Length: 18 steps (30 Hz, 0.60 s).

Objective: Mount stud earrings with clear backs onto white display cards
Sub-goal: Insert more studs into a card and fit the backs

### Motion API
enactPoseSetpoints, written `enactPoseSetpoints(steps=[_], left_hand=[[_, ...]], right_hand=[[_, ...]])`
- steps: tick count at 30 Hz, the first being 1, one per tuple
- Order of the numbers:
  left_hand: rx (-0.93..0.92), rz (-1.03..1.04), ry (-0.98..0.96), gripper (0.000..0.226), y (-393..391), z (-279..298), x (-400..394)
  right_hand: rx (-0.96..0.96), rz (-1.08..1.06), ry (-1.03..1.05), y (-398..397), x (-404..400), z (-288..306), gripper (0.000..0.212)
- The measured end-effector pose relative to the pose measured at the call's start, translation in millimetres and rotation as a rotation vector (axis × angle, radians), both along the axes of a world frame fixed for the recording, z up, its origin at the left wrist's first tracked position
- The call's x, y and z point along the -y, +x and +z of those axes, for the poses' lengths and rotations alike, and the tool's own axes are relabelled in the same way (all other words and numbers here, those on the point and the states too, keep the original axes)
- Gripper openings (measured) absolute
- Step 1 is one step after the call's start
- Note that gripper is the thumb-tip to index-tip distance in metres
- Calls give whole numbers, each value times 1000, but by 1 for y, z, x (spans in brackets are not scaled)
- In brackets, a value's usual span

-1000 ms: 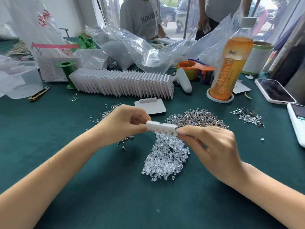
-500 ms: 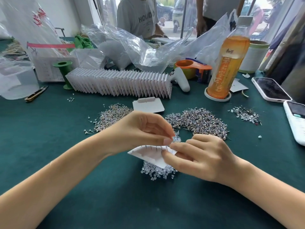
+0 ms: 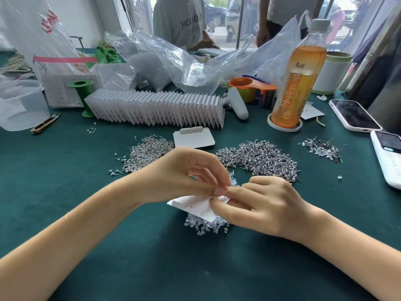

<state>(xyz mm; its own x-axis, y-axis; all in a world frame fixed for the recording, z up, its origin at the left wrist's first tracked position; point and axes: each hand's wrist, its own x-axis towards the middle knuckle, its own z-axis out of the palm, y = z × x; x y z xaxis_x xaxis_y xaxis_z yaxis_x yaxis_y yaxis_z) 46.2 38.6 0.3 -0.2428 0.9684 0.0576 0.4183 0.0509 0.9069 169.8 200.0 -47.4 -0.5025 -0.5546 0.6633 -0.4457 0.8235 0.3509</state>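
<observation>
Green bench (image 3: 65, 192), seen from head height. Both hands meet at centre over a white card (image 3: 195, 206), held tilted just above the pile of clear backs (image 3: 206, 224). Left hand (image 3: 184, 177) comes in from the left, thumb and forefinger curled and pinching the card's upper edge; its other fingers (image 3: 208, 170) are bent and raised above. Right hand (image 3: 260, 205) grips the card's right end, fingers curled round it, forefinger tip touching the left thumb tip. Whether a back sits between the fingertips cannot be told; too small. Tiny dark marks show along the card's face, probably stud posts. Behind the hands, a large heap of studs (image 3: 260, 157); a second heap (image 3: 147, 153) to the left with strays around it; a small scatter (image 3: 321, 148) well to the right. One loose card (image 3: 193, 139) lies flat between the two main heaps. Farther back, a long row of cards (image 3: 156, 107) stands on edge, fanned. Beside its left end a green spool (image 3: 81, 94); snips (image 3: 45, 123) lie near a clear tub (image 3: 19, 103). Right of the row: a white handle-shaped tool (image 3: 236, 103), an orange tape dispenser (image 3: 251, 88), a bottle (image 3: 297, 83) of orange drink standing in a lid. Two phones (image 3: 353, 115) at far right edge. Crumpled clear bags (image 3: 184, 61) along the back; two people standing beyond.
</observation>
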Motion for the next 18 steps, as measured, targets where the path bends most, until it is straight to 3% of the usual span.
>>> enactPoseSetpoints(steps=[14, 18], left_hand=[[-232, -20, 8, 18, 2, 1, 0], [-186, 6, 21, 20, 0, -1, 2]], right_hand=[[21, -10, -10, 2, 2, 3, 19], [23, -10, -24, 1, 2, 3, 16]])
